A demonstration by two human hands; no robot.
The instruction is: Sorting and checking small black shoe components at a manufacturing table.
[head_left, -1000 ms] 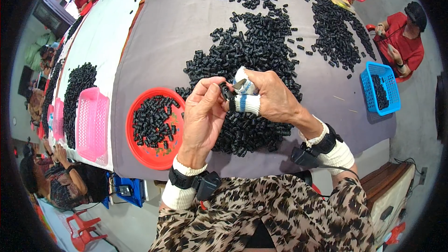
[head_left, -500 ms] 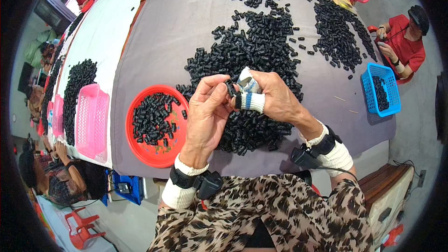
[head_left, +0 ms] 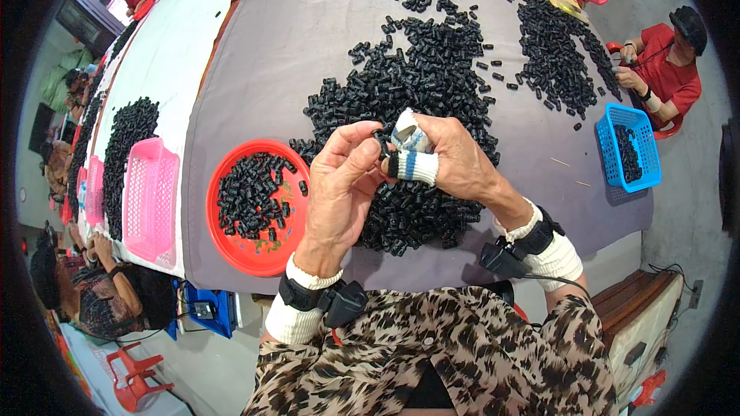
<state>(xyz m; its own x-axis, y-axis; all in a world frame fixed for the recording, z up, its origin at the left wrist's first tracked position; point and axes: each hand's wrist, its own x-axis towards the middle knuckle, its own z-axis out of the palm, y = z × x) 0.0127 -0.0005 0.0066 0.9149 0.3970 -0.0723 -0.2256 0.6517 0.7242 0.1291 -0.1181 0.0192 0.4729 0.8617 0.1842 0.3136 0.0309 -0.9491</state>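
- Worktable under grey cloth [head_left: 262, 54], head view; at left, adjoining table under white cloth [head_left: 166, 54] with pink basket [head_left: 150, 200]; at right, co-worker in red [head_left: 671, 69] near blue basket [head_left: 649, 146] of similar stock.
- Centre: broad heap of short black cylindrical pieces [head_left: 416, 69], extending beneath and beyond both hands.
- Left of heap: round red tray [head_left: 247, 262], partly filled with like pieces, one near its right rim beside the left hand.
- Left hand [head_left: 343, 177]: thumb and fingertips pinching a single black piece [head_left: 381, 139], above the heap and just beside the right hand.
- Right hand [head_left: 462, 158]: fingers curled closed about white knit wrap [head_left: 416, 166] with blue stripes; other contents of the grasp hidden, cannot tell.
- Possible fault, by judgement: loss of the pinched piece among lookalikes, from narrow fingertip contact.
- Second possible fault: snagging of knit against the piece, from close working of both hands.
- Third: spillage over the tray's low rim, from a brush of the left forearm.
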